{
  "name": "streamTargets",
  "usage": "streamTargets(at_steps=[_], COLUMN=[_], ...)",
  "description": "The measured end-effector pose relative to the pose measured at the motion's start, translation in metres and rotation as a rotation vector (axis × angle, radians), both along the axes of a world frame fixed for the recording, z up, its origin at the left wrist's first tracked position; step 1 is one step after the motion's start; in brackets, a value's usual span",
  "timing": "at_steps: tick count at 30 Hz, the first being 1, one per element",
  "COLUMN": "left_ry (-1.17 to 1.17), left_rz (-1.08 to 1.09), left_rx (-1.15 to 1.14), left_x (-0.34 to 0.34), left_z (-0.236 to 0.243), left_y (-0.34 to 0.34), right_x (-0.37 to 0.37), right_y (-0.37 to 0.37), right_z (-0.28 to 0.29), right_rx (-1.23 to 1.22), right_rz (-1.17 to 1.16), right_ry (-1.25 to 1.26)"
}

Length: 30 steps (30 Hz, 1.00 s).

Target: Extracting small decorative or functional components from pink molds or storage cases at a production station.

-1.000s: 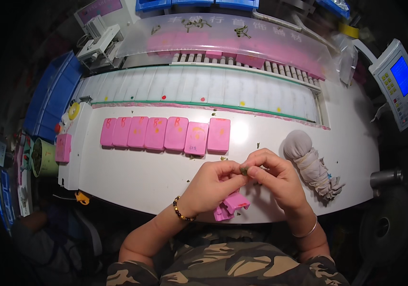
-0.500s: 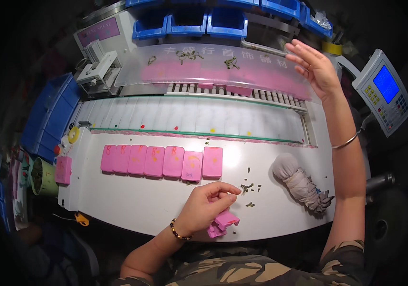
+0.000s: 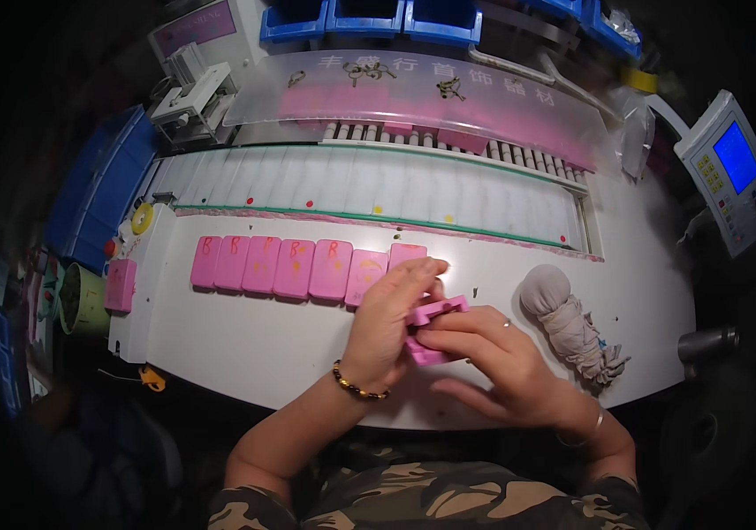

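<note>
My left hand (image 3: 385,327) is curled round a pink mould piece (image 3: 435,311) with notched edges, held raised over the white bench (image 3: 236,349). My right hand (image 3: 506,371) comes in from the right, index and middle fingertips against the mould, thumb stretched out apart below. Whether a small piece is inside the mould is hidden by the fingers. Behind my hands lies a row of pink blocks (image 3: 296,269) with red and yellow marks. To the right lies a grey cloth bundle (image 3: 572,327).
Behind are a glass-edged white track (image 3: 289,177), a clear cover (image 3: 325,110) with small greenish metal pieces, blue bins (image 3: 364,19) and a white press (image 3: 192,110). A keypad display (image 3: 731,168) stands right; a blue bin (image 3: 95,190) and green cup (image 3: 86,305) are left.
A second ago both hands pinched a small piece; then my right hand was raised at upper right. Now it is back down, and my left hand has lifted the pink mould off the bench.
</note>
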<state>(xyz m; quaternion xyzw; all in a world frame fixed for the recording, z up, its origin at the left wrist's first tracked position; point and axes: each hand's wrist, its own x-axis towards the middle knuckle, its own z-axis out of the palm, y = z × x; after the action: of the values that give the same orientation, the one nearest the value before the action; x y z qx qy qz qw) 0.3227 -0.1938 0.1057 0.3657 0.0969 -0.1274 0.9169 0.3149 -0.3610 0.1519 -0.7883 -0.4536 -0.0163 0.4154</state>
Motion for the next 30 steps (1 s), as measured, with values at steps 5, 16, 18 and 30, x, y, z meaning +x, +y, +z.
streamTargets(at_steps=[5, 16, 18, 30], left_ry=[-0.047, 0.112, 0.091, 0.019], left_rz=[-0.132, -0.289, -0.255, -0.174], left_rx=[-0.253, -0.285, -0.186, 0.237], left_x=[-0.008, 0.0, 0.004, 0.005], left_z=[-0.005, -0.016, -0.011, -0.005], left_y=[-0.008, 0.002, 0.004, -0.001], right_x=[0.01, -0.022, -0.021, 0.004], right_y=[0.002, 0.0, -0.013, -0.11], right_z=[-0.017, -0.028, -0.028, -0.012], right_rx=[0.139, -0.131, -0.178, -0.403], right_rz=[-0.156, -0.147, -0.104, -0.483], right_ry=[-0.171, -0.527, -0.536, 0.144])
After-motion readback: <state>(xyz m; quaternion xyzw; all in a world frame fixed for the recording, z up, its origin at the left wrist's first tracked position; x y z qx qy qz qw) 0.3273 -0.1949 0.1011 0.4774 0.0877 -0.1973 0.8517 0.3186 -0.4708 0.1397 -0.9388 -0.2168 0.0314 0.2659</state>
